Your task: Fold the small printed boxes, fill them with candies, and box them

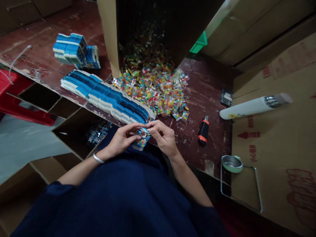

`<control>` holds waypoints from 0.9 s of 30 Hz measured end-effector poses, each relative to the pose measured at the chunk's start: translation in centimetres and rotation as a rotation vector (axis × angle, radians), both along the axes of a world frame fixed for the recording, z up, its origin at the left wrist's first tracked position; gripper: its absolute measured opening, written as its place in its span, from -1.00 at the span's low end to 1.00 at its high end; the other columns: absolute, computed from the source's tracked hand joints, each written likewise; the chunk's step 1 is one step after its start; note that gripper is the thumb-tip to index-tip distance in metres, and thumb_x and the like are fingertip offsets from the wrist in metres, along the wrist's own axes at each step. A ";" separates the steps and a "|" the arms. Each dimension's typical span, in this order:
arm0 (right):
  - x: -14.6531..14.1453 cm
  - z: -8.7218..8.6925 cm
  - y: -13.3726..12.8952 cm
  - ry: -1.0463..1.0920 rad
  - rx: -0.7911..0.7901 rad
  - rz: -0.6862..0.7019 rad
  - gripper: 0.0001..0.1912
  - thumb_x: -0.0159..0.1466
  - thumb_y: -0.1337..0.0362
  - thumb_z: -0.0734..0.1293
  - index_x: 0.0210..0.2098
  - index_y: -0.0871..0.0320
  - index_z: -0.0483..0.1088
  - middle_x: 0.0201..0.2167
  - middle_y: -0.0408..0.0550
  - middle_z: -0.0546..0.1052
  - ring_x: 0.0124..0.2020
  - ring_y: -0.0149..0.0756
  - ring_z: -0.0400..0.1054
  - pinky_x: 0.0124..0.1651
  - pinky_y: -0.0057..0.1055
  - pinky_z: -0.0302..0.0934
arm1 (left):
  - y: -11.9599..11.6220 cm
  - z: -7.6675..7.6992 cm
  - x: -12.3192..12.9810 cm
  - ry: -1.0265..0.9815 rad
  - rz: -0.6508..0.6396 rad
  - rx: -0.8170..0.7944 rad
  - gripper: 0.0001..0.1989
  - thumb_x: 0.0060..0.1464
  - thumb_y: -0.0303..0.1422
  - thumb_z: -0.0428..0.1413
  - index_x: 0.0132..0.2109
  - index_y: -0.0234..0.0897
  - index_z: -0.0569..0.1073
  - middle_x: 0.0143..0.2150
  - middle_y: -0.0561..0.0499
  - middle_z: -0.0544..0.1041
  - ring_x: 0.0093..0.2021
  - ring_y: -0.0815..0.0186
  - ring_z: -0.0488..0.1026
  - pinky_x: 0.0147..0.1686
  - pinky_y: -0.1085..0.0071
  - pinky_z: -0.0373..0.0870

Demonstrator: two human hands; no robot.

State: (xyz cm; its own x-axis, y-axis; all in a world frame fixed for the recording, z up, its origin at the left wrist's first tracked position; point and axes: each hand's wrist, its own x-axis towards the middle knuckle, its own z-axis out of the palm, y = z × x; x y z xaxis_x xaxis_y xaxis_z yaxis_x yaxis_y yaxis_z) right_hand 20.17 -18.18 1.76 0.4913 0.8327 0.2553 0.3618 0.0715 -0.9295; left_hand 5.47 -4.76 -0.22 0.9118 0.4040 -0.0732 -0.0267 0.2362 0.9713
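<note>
Between my two hands, at the table's front edge, is a small blue printed packet (142, 139). My left hand (123, 136) pinches its left side, thumb on the printed face. The fingers of my right hand (164, 135) are closed on its upper right corner. Just beyond my hands lies a long row of stacked blue and white flat packets (106, 97). Behind the row, a heap of small clear bags with colourful candies (158, 89) spreads out from a dark opening.
More blue packet stacks (70, 49) stand at the back left. A black and orange cutter (203, 131), a white bottle (247, 108) and a metal cup (232, 163) are at the right. Below left, an open carton (71, 131) holds small blue packets.
</note>
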 end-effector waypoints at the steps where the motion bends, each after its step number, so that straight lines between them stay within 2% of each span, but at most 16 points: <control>1: 0.4 -0.2 -0.3 -0.033 -0.003 0.036 -0.66 0.40 0.02 0.34 -0.40 0.08 0.50 -0.17 -0.02 0.61 -0.13 -0.21 0.51 -0.02 -0.20 0.41 | 0.0 -0.1 0.0 0.016 0.003 -0.034 -0.63 0.06 -0.36 0.36 0.02 -0.26 0.54 -0.08 -0.06 0.61 -0.18 0.29 0.60 -0.14 0.38 0.59; 3: 2.0 -0.9 -1.0 -0.100 -0.037 0.004 -0.69 0.39 -0.02 0.34 -0.28 0.06 0.53 -0.09 0.01 0.60 -0.05 -0.17 0.50 0.00 -0.18 0.42 | 0.0 -0.4 -0.2 0.064 0.003 -0.122 -0.60 -0.04 -0.35 0.42 -0.07 -0.28 0.49 -0.12 -0.02 0.58 -0.21 0.31 0.59 -0.18 0.39 0.59; 4: 3.3 -1.5 -1.4 -0.149 -0.074 -0.093 -0.70 0.37 -0.03 0.35 -0.22 0.06 0.53 -0.07 0.03 0.59 -0.05 -0.15 0.49 -0.04 -0.18 0.43 | 0.1 -0.6 -0.3 0.096 -0.008 -0.166 -0.57 -0.09 -0.34 0.45 -0.13 -0.28 0.44 -0.14 0.01 0.56 -0.23 0.32 0.58 -0.21 0.39 0.59; 6: 6.3 -2.7 -2.5 -0.287 -0.189 -0.406 -0.70 0.34 -0.02 0.38 -0.14 0.08 0.50 -0.06 0.06 0.57 -0.07 -0.11 0.47 -0.09 -0.18 0.42 | 0.7 -1.0 -0.8 0.165 -0.062 -0.207 -0.52 -0.14 -0.33 0.47 -0.20 -0.27 0.34 -0.20 0.05 0.51 -0.28 0.34 0.56 -0.27 0.40 0.57; 7: 8.0 -3.4 -3.1 -0.391 -0.280 -0.544 -0.70 0.31 0.00 0.40 -0.14 0.10 0.49 -0.09 0.09 0.57 -0.08 -0.07 0.44 -0.09 -0.16 0.39 | 1.2 -1.1 -1.1 0.193 -0.100 -0.189 -0.51 -0.13 -0.33 0.46 -0.20 -0.26 0.32 -0.21 0.06 0.50 -0.29 0.35 0.55 -0.28 0.41 0.56; 8: 9.5 -4.1 -3.6 -0.483 -0.393 -0.610 -0.70 0.29 0.03 0.42 -0.15 0.11 0.49 -0.11 0.11 0.58 -0.06 -0.02 0.41 -0.04 -0.12 0.36 | 1.8 -1.1 -1.4 0.210 -0.143 -0.145 -0.52 -0.11 -0.34 0.45 -0.16 -0.26 0.33 -0.20 0.05 0.50 -0.27 0.35 0.54 -0.27 0.42 0.55; 10: 11.7 -5.3 -4.3 -0.596 -0.577 -0.636 -0.71 0.23 0.09 0.46 -0.14 0.12 0.48 -0.13 0.13 0.59 -0.04 0.04 0.37 -0.01 -0.09 0.31 | 3.4 -0.9 -2.2 0.217 -0.252 0.012 -0.51 -0.05 -0.35 0.41 -0.01 -0.25 0.39 -0.14 0.01 0.52 -0.21 0.32 0.53 -0.23 0.42 0.52; 12: 12.9 -6.2 -4.6 -0.662 -0.664 -0.604 -0.74 0.23 0.17 0.45 -0.13 0.12 0.47 -0.11 0.14 0.60 -0.03 0.05 0.36 -0.01 -0.12 0.28 | 5.1 -0.3 -2.9 0.237 -0.419 0.216 -0.49 0.01 -0.35 0.37 0.11 -0.23 0.45 -0.10 -0.04 0.55 -0.15 0.27 0.53 -0.17 0.39 0.50; 15: 12.9 -6.9 -4.5 -0.757 -0.670 -0.570 -0.83 0.29 0.28 0.35 -0.13 0.13 0.48 -0.10 0.15 0.60 -0.03 0.03 0.37 -0.01 -0.15 0.27 | 7.1 0.9 -3.7 0.304 -0.685 0.442 -0.67 0.10 -0.33 0.30 0.04 -0.21 0.57 -0.11 -0.05 0.62 -0.12 0.21 0.56 -0.12 0.37 0.47; 17: 12.6 -7.0 -4.5 -0.796 -0.652 -0.576 -0.84 0.29 0.33 0.29 -0.17 0.14 0.49 -0.14 0.15 0.61 -0.06 0.01 0.38 -0.01 -0.17 0.26 | 7.5 1.4 -3.8 0.326 -0.746 0.439 -0.76 0.17 -0.30 0.25 -0.03 -0.23 0.59 -0.13 -0.05 0.65 -0.16 0.21 0.58 -0.14 0.38 0.47; 19: 12.1 -6.7 -4.7 -0.784 -0.598 -0.614 -0.83 0.30 0.33 0.26 -0.22 0.14 0.50 -0.19 0.13 0.61 -0.10 -0.02 0.40 -0.02 -0.18 0.26 | 7.1 1.5 -3.5 0.327 -0.684 0.326 -0.76 0.21 -0.24 0.21 -0.04 -0.26 0.56 -0.19 -0.06 0.65 -0.24 0.24 0.58 -0.22 0.39 0.49; 22: 11.0 -5.6 -5.1 -0.599 -0.416 -0.653 -0.81 0.36 0.20 0.27 -0.25 0.12 0.50 -0.30 0.03 0.62 -0.25 -0.12 0.44 -0.09 -0.23 0.29 | 5.6 0.6 -2.2 0.296 -0.477 0.173 -0.70 0.20 -0.22 0.22 0.00 -0.29 0.50 -0.21 -0.05 0.63 -0.32 0.29 0.57 -0.26 0.37 0.51; 24: 9.9 -4.4 -5.1 -0.393 -0.276 -0.604 -0.77 0.35 0.09 0.34 -0.27 0.11 0.50 -0.37 -0.06 0.60 -0.36 -0.21 0.44 -0.19 -0.29 0.30 | 4.2 -0.2 -1.0 0.265 -0.357 0.167 -0.65 0.14 -0.25 0.27 0.02 -0.30 0.49 -0.18 -0.06 0.61 -0.30 0.30 0.56 -0.27 0.38 0.51; 27: 7.7 -1.8 -4.5 -0.168 -0.147 -0.466 -0.71 0.30 0.01 0.43 -0.34 0.11 0.51 -0.44 -0.15 0.56 -0.45 -0.31 0.40 -0.32 -0.37 0.26 | 2.3 -1.1 0.8 0.219 -0.253 0.211 -0.68 0.08 -0.30 0.29 -0.03 -0.31 0.49 -0.19 -0.04 0.58 -0.27 0.29 0.54 -0.29 0.40 0.49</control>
